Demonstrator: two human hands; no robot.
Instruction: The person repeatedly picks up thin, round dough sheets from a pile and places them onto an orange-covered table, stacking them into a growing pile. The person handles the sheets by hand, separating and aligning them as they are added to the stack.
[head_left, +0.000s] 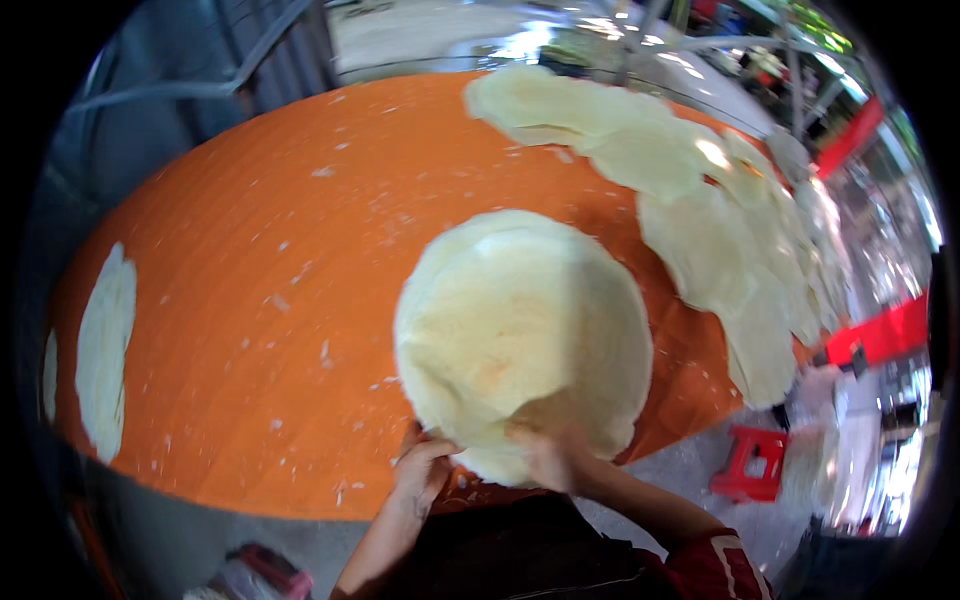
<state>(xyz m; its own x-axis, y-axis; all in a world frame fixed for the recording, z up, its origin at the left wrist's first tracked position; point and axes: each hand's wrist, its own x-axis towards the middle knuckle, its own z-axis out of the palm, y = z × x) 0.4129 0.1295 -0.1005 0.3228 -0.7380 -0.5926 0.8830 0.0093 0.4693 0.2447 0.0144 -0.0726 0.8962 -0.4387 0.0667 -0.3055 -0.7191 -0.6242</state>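
Observation:
A stack of thin, round, pale flatbreads (510, 337) lies in front of me on the orange table covering (247, 360). Several edges show along its far rim, and a shadow covers its right part. My left hand (425, 461) pinches the near left edge of the stack between thumb and fingers. Over the near edge, my right hand (553, 454) is blurred by motion. Its fingers touch the dough sheet or hover just above it; which one is unclear. The near edge of the round looks creased and lifted between the two hands.
Overlapping flatbreads (697, 232) spread along the far and right edges. A narrow pile of flatbreads (107, 360) lies at the far left. White flakes dot the orange cover. A red plastic stool (750, 463) stands on the floor to the right. Metal bars (172, 90) run behind the table.

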